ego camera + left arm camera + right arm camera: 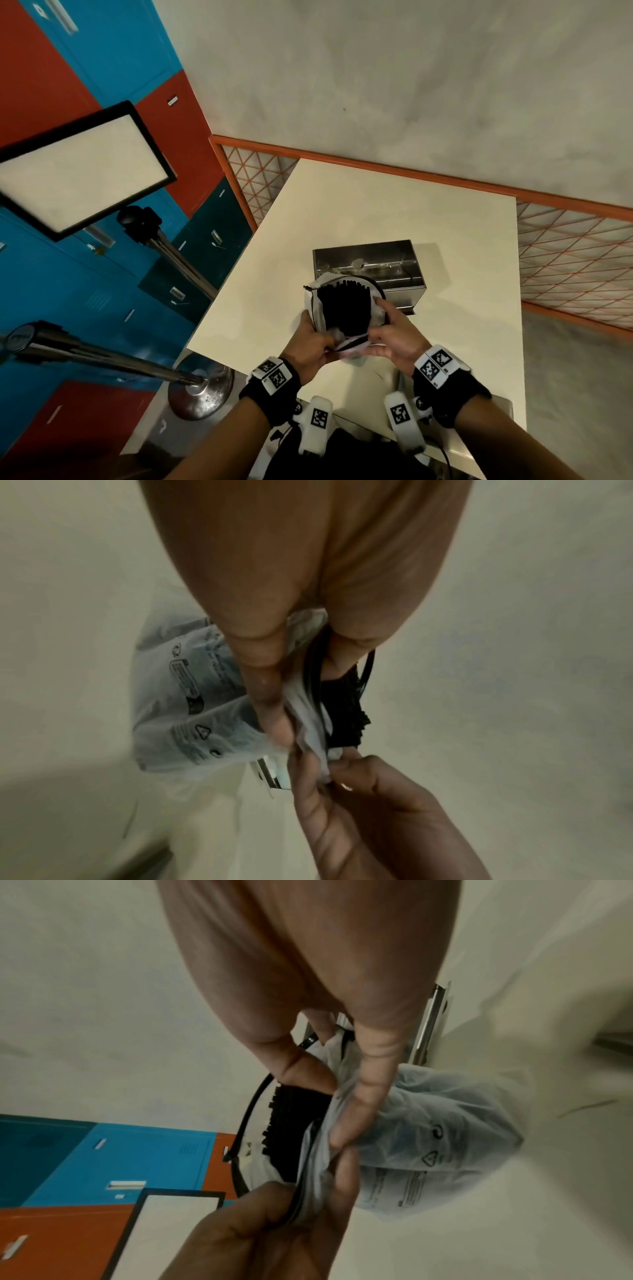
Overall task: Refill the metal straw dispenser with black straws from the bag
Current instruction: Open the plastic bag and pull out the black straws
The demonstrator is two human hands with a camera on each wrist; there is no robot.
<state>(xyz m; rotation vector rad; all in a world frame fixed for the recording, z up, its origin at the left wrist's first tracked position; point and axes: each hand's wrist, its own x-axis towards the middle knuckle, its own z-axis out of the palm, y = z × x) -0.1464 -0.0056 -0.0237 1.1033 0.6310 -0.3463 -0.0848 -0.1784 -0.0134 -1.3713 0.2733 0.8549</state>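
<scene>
My left hand (310,346) has its fingers (270,696) curled onto the near-left edge of the bag (317,308), pinching the thin plastic between thumb and fingertips; the left wrist view shows the film gathered in folds under them. My right hand (394,337) pinches the opposite, right edge of the bag mouth, its fingers (363,1096) bent over the rim and the thumb pressed against the outside. The two hands meet at the near corner of the opening, where the plastic is bunched between them. Between the hands the bag mouth is spread wide, framed by a dark strip along its rim. The black straws (344,310) stand packed inside the bag, their cut ends showing at uneven heights in the opening. The bag is translucent white with printed text and symbols on its side, seen in both wrist views. I hold it raised above the worktop (462,274), a pale cream surface. The metal straw dispenser (387,270), a rectangular steel box with its top open, sits on the worktop just beyond the bag; the bag's far rim overlaps its near-left corner in the head view. I cannot tell whether the bag touches it. Both wrists carry black bands with white coded markers. To the left stand blue and orange lockers (102,61), a lit panel light (78,171) on a stand, and a chrome post (102,359).
</scene>
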